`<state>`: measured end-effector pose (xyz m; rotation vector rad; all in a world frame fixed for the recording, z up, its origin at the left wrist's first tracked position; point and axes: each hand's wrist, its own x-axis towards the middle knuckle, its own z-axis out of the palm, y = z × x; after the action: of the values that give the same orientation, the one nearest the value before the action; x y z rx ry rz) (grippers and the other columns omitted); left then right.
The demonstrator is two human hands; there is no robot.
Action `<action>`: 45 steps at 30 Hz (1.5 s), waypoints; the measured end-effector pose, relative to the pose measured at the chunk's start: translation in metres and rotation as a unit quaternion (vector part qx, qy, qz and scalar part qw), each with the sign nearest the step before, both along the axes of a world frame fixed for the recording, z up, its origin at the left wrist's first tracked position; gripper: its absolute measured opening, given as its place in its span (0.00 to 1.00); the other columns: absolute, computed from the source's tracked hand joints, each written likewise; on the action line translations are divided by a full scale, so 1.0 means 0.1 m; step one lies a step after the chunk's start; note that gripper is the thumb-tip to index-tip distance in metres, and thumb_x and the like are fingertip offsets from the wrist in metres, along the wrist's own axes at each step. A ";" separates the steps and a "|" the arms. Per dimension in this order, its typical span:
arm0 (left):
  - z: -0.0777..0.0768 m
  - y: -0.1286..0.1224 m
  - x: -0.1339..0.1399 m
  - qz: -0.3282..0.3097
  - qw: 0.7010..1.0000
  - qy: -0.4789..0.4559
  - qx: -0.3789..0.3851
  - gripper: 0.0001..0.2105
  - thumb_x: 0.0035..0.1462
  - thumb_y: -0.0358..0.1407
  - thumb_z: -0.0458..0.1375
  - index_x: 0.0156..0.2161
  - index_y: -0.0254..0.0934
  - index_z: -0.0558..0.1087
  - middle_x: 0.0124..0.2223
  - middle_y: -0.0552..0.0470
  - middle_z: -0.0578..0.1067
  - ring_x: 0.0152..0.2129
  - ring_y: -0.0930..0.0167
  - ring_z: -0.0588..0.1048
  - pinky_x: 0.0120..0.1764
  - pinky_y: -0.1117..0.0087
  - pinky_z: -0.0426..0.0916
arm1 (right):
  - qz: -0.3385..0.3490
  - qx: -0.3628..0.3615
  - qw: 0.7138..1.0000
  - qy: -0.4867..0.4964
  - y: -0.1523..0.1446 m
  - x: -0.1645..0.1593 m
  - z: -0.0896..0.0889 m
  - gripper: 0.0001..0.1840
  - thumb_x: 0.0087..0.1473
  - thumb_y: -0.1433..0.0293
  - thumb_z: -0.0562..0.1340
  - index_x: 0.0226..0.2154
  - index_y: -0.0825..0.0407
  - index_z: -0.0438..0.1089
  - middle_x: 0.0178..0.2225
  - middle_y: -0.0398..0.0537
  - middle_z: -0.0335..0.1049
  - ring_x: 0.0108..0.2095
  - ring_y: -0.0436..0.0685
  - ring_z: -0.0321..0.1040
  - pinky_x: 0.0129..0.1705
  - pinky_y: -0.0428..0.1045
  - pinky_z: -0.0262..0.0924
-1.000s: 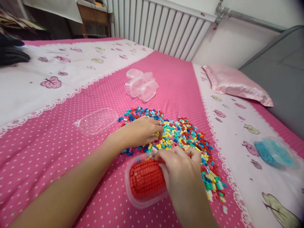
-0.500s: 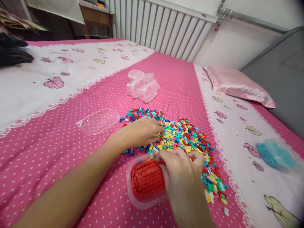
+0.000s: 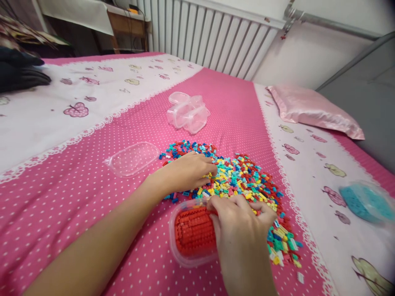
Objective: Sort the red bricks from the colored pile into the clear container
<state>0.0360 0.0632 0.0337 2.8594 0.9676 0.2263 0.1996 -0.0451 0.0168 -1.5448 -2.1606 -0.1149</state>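
Observation:
My left hand (image 3: 194,170) rests on the pile of small coloured building bricks (image 3: 237,176), its fingers bent down among them. Its fingertips are partly hidden, so what they hold does not show. My right hand (image 3: 243,230) arches over the right part of a clear plastic box (image 3: 173,240). Thumb and forefinger come together by the box's far rim, while the other fingers reach over the near bricks; anything pinched there is out of sight. Red bricks (image 3: 194,232) lie in tight rows inside the box. To the left, a clear lid (image 3: 132,159) lies flat on the bedspread.
Several clear containers (image 3: 188,113) are grouped behind the pile. A tub with turquoise contents (image 3: 365,201) stands at the right. A pink pillow (image 3: 314,109) lies at the back right, a black glove (image 3: 23,72) at the far left. A radiator (image 3: 210,35) borders the bed (image 3: 234,94).
The whole view has shifted slightly, so things appear a little farther right. The outer fingers of my right hand have spread slightly over the bricks. My left hand stays at the same spot on the pile.

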 end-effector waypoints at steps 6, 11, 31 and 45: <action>0.01 -0.01 0.00 0.006 1.000 0.009 -0.007 0.05 0.66 0.31 0.59 0.45 0.33 0.75 0.44 0.46 0.78 0.44 0.62 0.75 0.47 0.63 0.65 | -0.001 0.015 1.000 0.016 -0.01 0.00 -0.02 0.16 0.57 0.81 0.56 0.26 0.46 0.71 0.21 0.38 0.72 0.30 0.58 0.68 0.44 0.57 0.40; 0.01 -0.02 -0.01 0.006 1.000 0.012 -0.002 0.05 0.66 0.31 0.58 0.44 0.33 0.75 0.44 0.45 0.78 0.43 0.62 0.76 0.47 0.64 0.66 | 0.008 -0.009 1.000 0.012 -0.04 0.02 0.04 0.17 0.59 0.79 0.54 0.29 0.46 0.72 0.25 0.38 0.74 0.32 0.57 0.70 0.45 0.57 0.41; 0.00 0.00 0.00 0.008 1.000 0.004 0.000 0.05 0.66 0.30 0.59 0.44 0.36 0.76 0.43 0.47 0.79 0.42 0.64 0.76 0.45 0.65 0.65 | 0.052 0.007 0.999 0.007 -0.03 0.14 -0.02 0.20 0.57 0.83 0.53 0.36 0.44 0.75 0.23 0.35 0.74 0.29 0.54 0.71 0.42 0.54 0.40; -0.02 0.00 -0.01 0.000 1.000 -0.003 0.018 0.04 0.65 0.29 0.59 0.43 0.36 0.75 0.42 0.48 0.79 0.40 0.64 0.76 0.43 0.66 0.64 | 0.069 -0.031 0.986 0.149 -0.10 -0.04 0.09 0.19 0.58 0.80 0.53 0.30 0.44 0.74 0.27 0.38 0.75 0.28 0.54 0.68 0.43 0.54 0.41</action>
<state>0.0345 0.0628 0.0319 2.8898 0.9736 0.2558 0.1953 -0.0548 0.0253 -1.3425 -2.0382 0.2171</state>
